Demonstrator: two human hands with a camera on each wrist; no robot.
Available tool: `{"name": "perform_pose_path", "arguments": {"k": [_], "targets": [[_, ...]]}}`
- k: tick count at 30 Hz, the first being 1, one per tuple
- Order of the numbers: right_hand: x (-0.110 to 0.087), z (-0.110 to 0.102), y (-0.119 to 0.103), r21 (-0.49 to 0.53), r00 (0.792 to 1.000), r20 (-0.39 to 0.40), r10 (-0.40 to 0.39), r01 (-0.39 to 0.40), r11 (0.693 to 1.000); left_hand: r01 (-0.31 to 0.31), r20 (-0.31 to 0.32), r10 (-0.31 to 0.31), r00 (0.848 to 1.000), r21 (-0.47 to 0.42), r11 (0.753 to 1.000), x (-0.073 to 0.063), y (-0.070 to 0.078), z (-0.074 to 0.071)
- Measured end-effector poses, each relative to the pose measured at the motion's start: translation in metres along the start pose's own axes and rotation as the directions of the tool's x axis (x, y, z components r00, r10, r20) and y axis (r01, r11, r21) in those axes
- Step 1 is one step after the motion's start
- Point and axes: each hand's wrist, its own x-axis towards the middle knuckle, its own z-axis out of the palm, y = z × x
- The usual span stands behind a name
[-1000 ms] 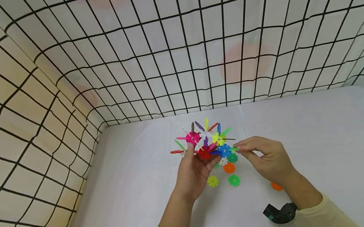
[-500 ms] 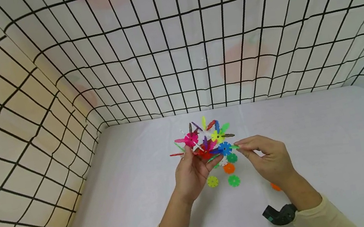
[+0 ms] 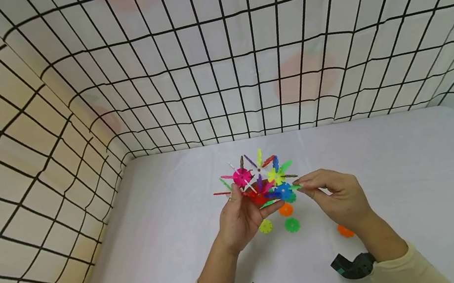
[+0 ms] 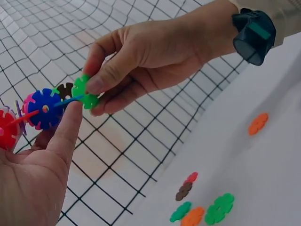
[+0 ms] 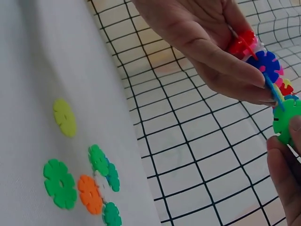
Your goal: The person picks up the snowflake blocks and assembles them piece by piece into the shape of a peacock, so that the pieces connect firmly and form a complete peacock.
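My left hand (image 3: 241, 224) holds a colourful ring-like build of notched plastic snowflake discs, with a pink disc (image 3: 241, 177) near its left side and a yellow disc (image 3: 276, 176) at its right. Many discs stand edge-on like spokes. My right hand (image 3: 339, 198) pinches a green snowflake disc (image 5: 286, 117) between thumb and fingers at the build's right edge. In the left wrist view this green disc meets the light blue disc (image 4: 68, 100), which sits in a dark blue disc (image 4: 44, 109). A left fingertip lies right at that joint. Left fingers partly hide behind the build.
Loose discs lie on the white table (image 3: 160, 253) below the hands: yellow (image 3: 265, 226), green (image 3: 292, 224) and orange (image 3: 286, 209). Another orange disc (image 3: 345, 231) lies beneath the right wrist. Black grid netting (image 3: 242, 69) rises behind and at both sides.
The build has tilted back and forth a little in my left hand and now sits slightly lower. My right hand has shifted slightly right, still pinching the green disc.
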Motion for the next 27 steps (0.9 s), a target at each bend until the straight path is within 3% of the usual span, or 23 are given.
{"name": "perform_pose_path", "arguments": {"k": [3,6,10,13,15,17,21,27], "targets": [[0.000,0.004,0.000,-0.048,0.999,-0.025,-0.040,0.039,0.998,-0.041,-0.027,0.042,0.999,0.021,0.999,0.001,-0.002,0.002],[0.001,0.008,0.000,-0.101,0.996,-0.036,-0.084,0.080,0.992,-0.055,-0.125,0.061,0.990,0.052,0.997,0.002,-0.006,0.006],[0.002,0.011,0.000,-0.142,0.991,-0.038,-0.125,0.118,0.983,-0.009,-0.307,0.043,0.951,0.109,0.994,0.002,-0.009,0.011],[0.001,0.014,-0.001,-0.177,0.991,-0.036,-0.131,0.122,0.977,0.020,-0.396,0.014,0.918,0.082,0.996,0.002,-0.009,0.014],[0.000,0.017,-0.003,-0.180,0.992,-0.030,-0.124,0.117,0.977,0.016,-0.418,0.000,0.909,0.034,0.999,0.002,-0.009,0.016],[-0.001,0.019,-0.004,-0.161,0.994,-0.028,-0.110,0.104,0.981,0.001,-0.409,-0.008,0.912,-0.016,1.000,0.001,-0.008,0.016],[-0.002,0.022,-0.006,-0.114,0.995,-0.034,-0.094,0.090,0.989,-0.001,-0.353,-0.019,0.935,-0.056,0.998,0.000,-0.005,0.012],[0.000,0.019,-0.008,-0.115,0.994,-0.025,-0.108,0.104,0.988,0.016,-0.290,-0.025,0.957,-0.035,0.999,0.000,-0.002,0.008]]}}
